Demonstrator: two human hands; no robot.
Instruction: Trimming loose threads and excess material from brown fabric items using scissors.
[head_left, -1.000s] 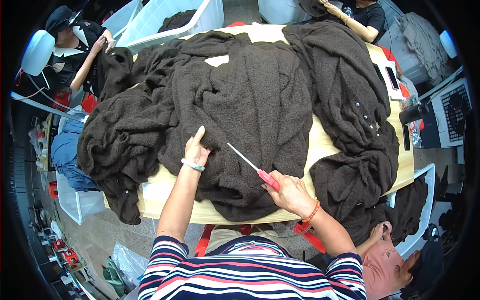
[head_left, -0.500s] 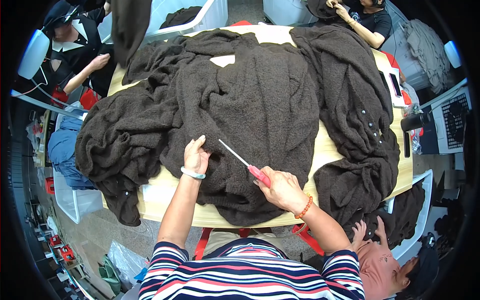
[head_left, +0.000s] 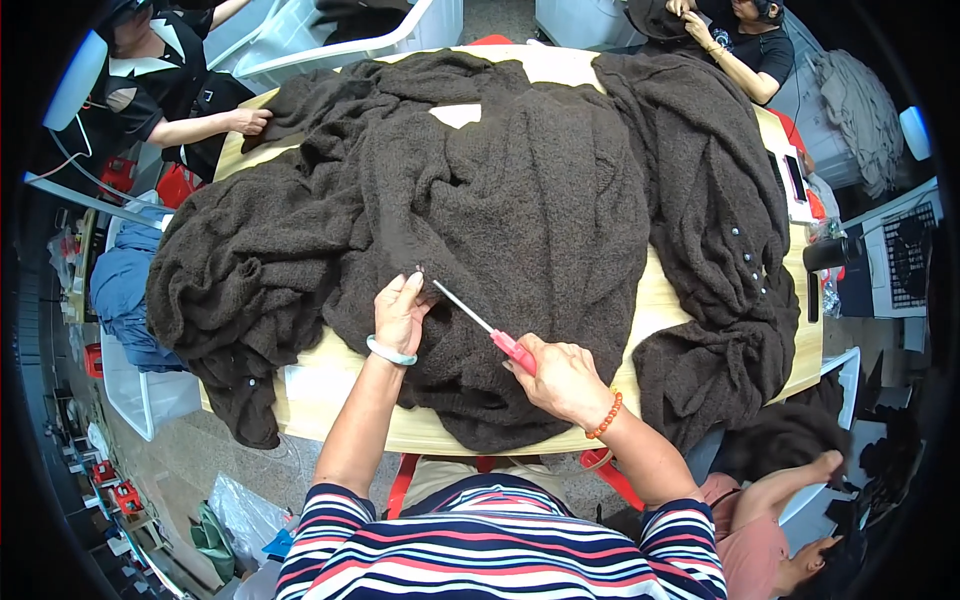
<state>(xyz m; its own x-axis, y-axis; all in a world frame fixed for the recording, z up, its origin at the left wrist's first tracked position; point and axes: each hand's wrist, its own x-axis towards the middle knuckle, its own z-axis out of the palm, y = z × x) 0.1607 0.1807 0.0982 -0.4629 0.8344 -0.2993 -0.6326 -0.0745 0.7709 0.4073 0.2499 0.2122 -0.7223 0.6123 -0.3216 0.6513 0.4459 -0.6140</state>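
Mid-frame | our left hand point(head_left: 398, 318), pinch unclear, nears red-handled tool point(head_left: 513, 350) our right hand point(head_left: 567, 380) grips | both now converge on brown knit garment point(head_left: 540, 220)

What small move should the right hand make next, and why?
I'd probably ease the pink-handled tool slightly left: the right hand holds it with its tip just short of the left hand, which seems to pinch the dark garment.
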